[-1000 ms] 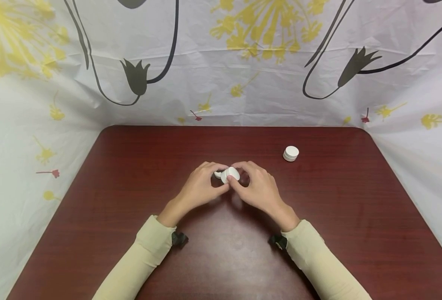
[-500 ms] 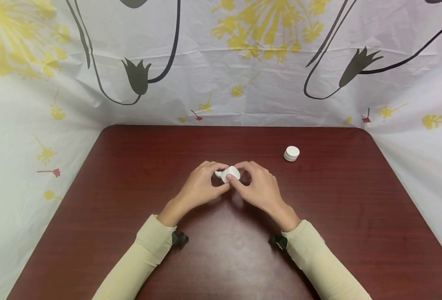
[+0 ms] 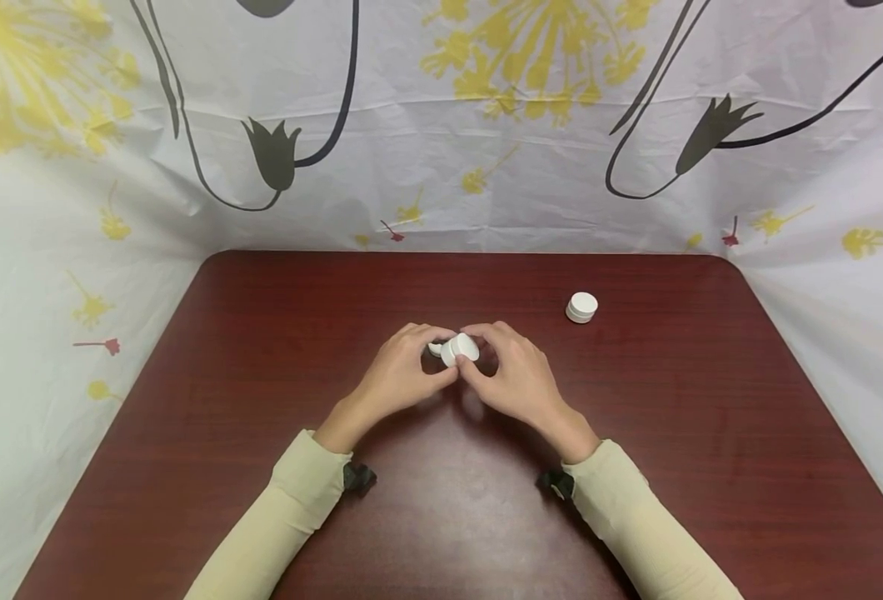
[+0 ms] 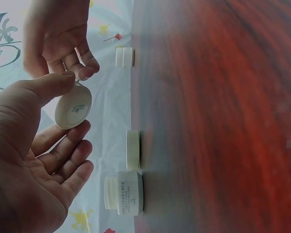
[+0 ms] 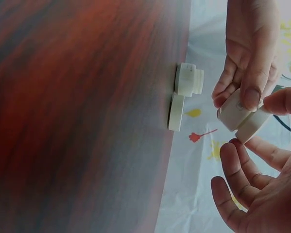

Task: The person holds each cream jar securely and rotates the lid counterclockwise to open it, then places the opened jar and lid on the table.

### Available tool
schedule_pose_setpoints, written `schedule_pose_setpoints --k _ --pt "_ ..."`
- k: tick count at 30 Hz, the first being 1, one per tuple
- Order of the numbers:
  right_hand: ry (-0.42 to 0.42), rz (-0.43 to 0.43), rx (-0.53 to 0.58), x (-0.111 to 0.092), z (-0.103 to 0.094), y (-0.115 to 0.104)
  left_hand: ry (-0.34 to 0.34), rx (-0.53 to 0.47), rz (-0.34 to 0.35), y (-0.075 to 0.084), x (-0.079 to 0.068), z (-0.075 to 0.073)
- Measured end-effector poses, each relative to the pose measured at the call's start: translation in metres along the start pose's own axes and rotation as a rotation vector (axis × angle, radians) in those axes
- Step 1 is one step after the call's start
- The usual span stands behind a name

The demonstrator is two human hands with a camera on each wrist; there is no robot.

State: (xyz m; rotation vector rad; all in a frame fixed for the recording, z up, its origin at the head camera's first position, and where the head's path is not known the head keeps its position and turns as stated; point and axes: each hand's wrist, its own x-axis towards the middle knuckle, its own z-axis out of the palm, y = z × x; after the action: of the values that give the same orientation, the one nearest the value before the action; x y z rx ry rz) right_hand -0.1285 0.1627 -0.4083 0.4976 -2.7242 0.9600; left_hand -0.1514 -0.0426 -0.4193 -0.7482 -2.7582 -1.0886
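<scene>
A small white cosmetic jar is held tilted above the table between both hands. My left hand pinches its body between thumb and fingers, and the base with a small printed mark faces the left wrist camera. On the opposite side, my right hand grips the lid with thumb and fingertips. A thin gap line shows between lid and body in the right wrist view. Beyond the hands stand an uncapped jar, its threaded neck showing, and a loose lid beside it. In the head view the left hand mostly hides them.
Another white jar, capped, stands toward the back right of the dark red wooden table. A white patterned cloth hangs behind the table and along both sides.
My right thumb has slid slightly down along the lid toward me. The left hand and the jar stay in nearly the same place.
</scene>
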Motion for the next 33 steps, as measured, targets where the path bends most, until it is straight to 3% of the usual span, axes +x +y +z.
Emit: schedule_pose_setpoints --k 6,14,33 --pt "-0.005 0.004 -0.009 -0.0006 0.0002 -0.0016 0.009 0.004 0.012 -0.0005 -0.0001 0.0002" --pt "0.001 0.075 -0.015 -0.0006 0.0002 -0.0037 0.0 0.0 0.007 0.0013 0.0008 -0.0012" --pt "0.01 0.005 0.006 0.0 0.0014 0.0002 -0.001 0.009 0.006 -0.0004 0.0003 0.0005"
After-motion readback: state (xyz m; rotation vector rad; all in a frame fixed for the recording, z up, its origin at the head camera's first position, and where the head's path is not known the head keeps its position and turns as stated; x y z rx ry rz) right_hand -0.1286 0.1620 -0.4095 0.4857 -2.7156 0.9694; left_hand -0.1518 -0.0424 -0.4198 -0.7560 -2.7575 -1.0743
